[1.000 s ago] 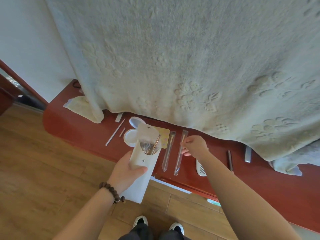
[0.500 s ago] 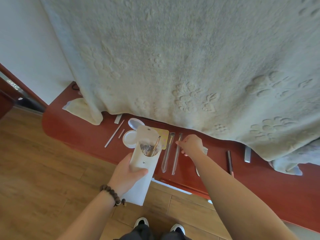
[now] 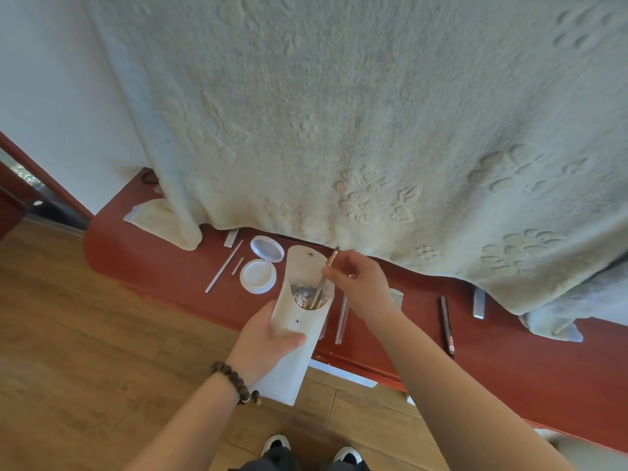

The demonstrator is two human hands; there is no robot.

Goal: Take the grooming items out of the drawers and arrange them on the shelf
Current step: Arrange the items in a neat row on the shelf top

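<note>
My left hand (image 3: 268, 341) grips a white pouch (image 3: 300, 321) with its flap open; several thin tools stand inside. My right hand (image 3: 360, 283) pinches a slim rose-gold tool (image 3: 326, 277) that sticks up out of the pouch mouth. On the red shelf (image 3: 153, 263) lie an open round white compact (image 3: 260, 266), a long thin white stick (image 3: 224, 266), a short stick (image 3: 237, 266), a clear packaged tool (image 3: 341, 319) just right of the pouch, a white comb (image 3: 396, 295) partly behind my right wrist, a dark pencil (image 3: 447, 324) and a silver bar (image 3: 479, 302).
A large cream embossed blanket (image 3: 373, 113) hangs over the back of the shelf and hides its rear part. Another silver bar (image 3: 231, 237) pokes out under the blanket's edge. Wooden floor (image 3: 85, 351) lies on the left, and my shoes (image 3: 277, 443) show at the bottom.
My right hand let go of the clear packaged tool on the shelf, moved left to the pouch and now pinches the rose-gold tool in it. The left hand kept holding the pouch.
</note>
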